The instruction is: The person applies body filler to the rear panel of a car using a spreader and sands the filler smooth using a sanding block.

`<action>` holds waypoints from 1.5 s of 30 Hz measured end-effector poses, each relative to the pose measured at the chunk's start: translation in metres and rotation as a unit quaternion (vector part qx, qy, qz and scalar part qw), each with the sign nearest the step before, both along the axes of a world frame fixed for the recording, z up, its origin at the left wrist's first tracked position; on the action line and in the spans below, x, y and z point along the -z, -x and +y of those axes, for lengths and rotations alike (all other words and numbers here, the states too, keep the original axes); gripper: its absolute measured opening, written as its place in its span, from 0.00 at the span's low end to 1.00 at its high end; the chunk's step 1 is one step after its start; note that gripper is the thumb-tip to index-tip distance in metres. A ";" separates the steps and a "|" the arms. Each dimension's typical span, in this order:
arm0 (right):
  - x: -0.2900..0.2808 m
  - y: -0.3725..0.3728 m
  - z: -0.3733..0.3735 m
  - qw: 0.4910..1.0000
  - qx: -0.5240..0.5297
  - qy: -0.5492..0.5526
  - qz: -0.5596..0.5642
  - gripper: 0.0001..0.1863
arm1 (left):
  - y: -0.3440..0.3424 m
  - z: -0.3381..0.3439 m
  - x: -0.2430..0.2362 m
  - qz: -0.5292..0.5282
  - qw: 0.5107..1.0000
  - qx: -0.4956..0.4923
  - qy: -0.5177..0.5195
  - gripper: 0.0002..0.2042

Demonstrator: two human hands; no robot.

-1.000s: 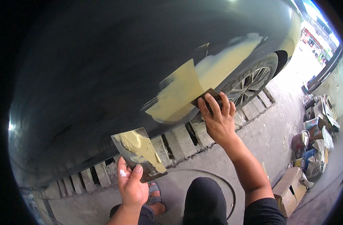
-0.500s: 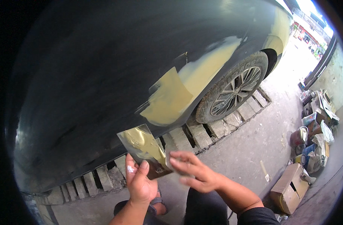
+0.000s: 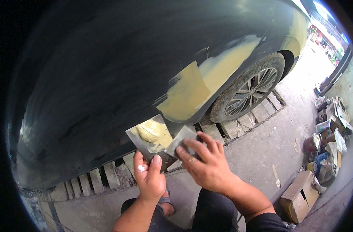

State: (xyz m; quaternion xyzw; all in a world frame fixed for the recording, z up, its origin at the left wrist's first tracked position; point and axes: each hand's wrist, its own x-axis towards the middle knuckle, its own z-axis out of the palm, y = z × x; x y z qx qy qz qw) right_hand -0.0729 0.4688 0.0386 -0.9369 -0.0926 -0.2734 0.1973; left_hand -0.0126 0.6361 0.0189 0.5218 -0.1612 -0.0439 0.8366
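My left hand (image 3: pixel 150 181) grips a flat putty board (image 3: pixel 155 157), its thumb on top. A mound of pale yellow putty (image 3: pixel 148 131) lies on the board's far part. Between the fingers of my right hand (image 3: pixel 209 162) is a grey, flat putty spreader (image 3: pixel 183 138), its edge at the board's right side; whether they touch, I cannot tell. A white smear marks a finger of the left hand. Beyond both hands stands a dark car body (image 3: pixel 99 85), with a yellow putty patch (image 3: pixel 186 92) low on its panel and a paler strip (image 3: pixel 232 60) along the wheel arch.
The car's wheel (image 3: pixel 250 91) stands at right on a slatted floor grating (image 3: pixel 92 181) with open gaps. Along the right wall are paint cans (image 3: pixel 311 144), plastic bags and a cardboard box (image 3: pixel 298 197). My knee and sandalled foot are below my hands.
The spreader has turned so its flat face shows, and my right hand has moved up and right. Putty on the board now sits in a more gathered mound. The whole view has shifted slightly.
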 end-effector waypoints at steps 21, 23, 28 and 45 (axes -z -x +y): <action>-0.012 -0.101 -0.037 0.954 0.191 0.146 -0.179 0.26 | -0.018 0.026 0.004 -0.032 0.996 -0.067 -0.043 0.23; -0.003 -0.096 -0.037 0.958 0.186 0.147 -0.164 0.25 | -0.019 0.027 0.005 -0.030 0.996 -0.067 -0.043 0.23; -0.027 -0.082 -0.049 0.956 0.211 0.105 -0.172 0.24 | -0.018 0.028 0.005 -0.027 0.996 -0.077 -0.038 0.21; -0.065 -0.093 -0.086 0.950 0.193 0.127 -0.210 0.25 | -0.015 0.022 0.006 -0.023 0.997 -0.060 -0.043 0.22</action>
